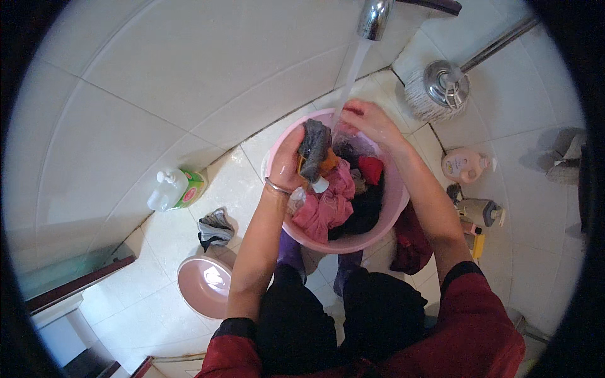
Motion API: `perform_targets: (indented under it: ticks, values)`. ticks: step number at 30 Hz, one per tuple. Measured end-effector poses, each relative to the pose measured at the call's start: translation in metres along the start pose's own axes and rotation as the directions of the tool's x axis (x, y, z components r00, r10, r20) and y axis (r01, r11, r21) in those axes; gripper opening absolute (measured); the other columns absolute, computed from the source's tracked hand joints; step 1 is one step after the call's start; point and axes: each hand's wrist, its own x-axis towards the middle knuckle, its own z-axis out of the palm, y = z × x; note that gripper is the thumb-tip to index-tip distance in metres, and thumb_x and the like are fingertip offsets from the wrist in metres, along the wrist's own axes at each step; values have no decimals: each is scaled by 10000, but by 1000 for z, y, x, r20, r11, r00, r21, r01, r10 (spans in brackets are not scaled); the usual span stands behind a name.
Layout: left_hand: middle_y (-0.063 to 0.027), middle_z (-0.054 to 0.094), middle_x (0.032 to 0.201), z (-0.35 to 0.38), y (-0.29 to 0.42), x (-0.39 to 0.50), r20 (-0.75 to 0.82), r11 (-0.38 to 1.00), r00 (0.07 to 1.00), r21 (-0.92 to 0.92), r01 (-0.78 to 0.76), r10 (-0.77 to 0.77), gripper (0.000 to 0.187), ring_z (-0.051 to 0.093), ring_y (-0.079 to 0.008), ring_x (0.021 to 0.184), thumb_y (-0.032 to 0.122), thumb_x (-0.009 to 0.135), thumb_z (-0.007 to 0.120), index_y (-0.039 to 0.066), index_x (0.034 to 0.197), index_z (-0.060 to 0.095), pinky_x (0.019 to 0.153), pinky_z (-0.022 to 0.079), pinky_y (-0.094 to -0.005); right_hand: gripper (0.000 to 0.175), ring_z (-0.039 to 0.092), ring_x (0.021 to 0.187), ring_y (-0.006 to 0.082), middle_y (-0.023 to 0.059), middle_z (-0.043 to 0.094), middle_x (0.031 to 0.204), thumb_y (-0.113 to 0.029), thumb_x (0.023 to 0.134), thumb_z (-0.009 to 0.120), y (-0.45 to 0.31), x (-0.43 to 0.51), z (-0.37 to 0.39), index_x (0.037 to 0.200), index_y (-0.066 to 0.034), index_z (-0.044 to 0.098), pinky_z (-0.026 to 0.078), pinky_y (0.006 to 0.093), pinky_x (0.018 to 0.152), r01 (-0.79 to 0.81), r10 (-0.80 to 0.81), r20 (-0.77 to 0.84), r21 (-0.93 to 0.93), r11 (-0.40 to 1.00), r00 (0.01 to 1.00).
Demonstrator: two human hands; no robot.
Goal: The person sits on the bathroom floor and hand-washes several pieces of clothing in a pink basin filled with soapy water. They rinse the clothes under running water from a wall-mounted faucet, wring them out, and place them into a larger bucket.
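Note:
Water runs from a chrome faucet (375, 21) into a pink plastic basin (396, 208) on the floor before me. My left hand (287, 163) grips a wet dark grey cloth (314, 146) over the basin's left side, with an orange cloth (329, 162) close against it. My right hand (366, 120) is at the far rim beside the water stream, fingers slightly bent; I make out nothing in it. In the basin lie a pink garment (326, 208), black fabric (366, 212) and a red cloth (371, 170). A small white piece (320, 184) shows below the grey cloth.
Left on the tiles stand a pump bottle (177, 190), a crumpled grey cloth (216, 228) and a smaller pink basin (203, 288). To the right are a mop head (437, 92), a pink jug (465, 165), several bottles and a dark red garment (412, 243) by the basin.

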Motion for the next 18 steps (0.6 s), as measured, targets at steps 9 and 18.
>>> perform_targets:
  ticks: [9,18]
  values:
    - [-64,584,956,-9,11,-1,-79,941,979,300,-156,187,254,566,-152,840,156,840,541,30,1059,518,752,461,-268,195,461,769,72,-26,506,843,-246,855,542,37,-16,12,939,-70,525,388,210,669,51,-75,198,122,991,977]
    - [-44,580,700,-68,-29,11,-309,453,933,869,198,186,198,517,-119,585,200,826,518,14,855,581,515,417,-247,118,517,796,76,-16,522,866,-188,889,489,19,-14,10,953,-89,497,441,232,697,-26,-56,100,672,740,993]
